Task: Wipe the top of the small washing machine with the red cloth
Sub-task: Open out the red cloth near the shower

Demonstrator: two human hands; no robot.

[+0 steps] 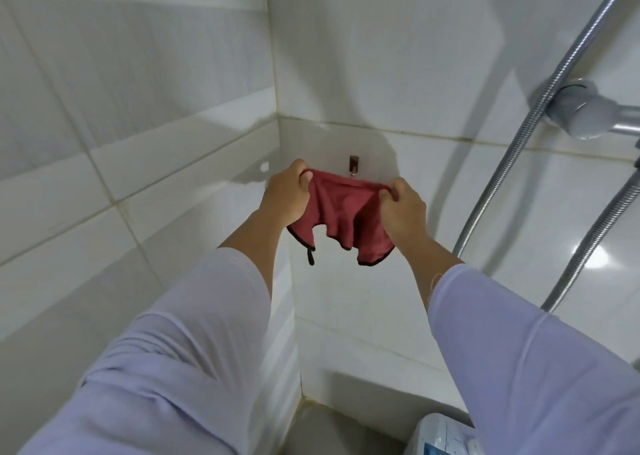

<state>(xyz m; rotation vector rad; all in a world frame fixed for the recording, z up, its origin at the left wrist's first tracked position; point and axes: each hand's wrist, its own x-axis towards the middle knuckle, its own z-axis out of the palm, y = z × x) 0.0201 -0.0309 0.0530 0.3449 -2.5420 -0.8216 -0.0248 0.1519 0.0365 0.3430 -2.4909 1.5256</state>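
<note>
Head view looks into a white-tiled corner, with both arms reaching up toward the wall. Left hand [285, 196] and right hand [403, 208] each have a closed grip on the top edge of the cloth [341, 217], fingers curled round bunched fabric at either end. Between the two hands the upper edge sags a little, and the rest of the red cloth hangs down in loose folds, clear of the wall as far as I can tell. Its hem is dark, and a small dark loop [310, 256] dangles from the lower left corner.

Just above the cloth, between the hands, a small dark hook [353, 165] is fixed to the tile. The cloth's top edge sits right below it; whether they touch I cannot tell.

Both sleeves [194, 333] are pale lilac and pushed up past the wrists.

To the right, a metal shower hose [540, 108] runs down the wall in a long curve, passing a chrome fitting [585, 115] near the edge of view.

At the bottom right, partly behind the right sleeve, a corner of the washer [438, 435] shows, white with blue markings on top. The cloth is well above it and not touching it. No container is open to view, so nothing can be said of contents.
</note>
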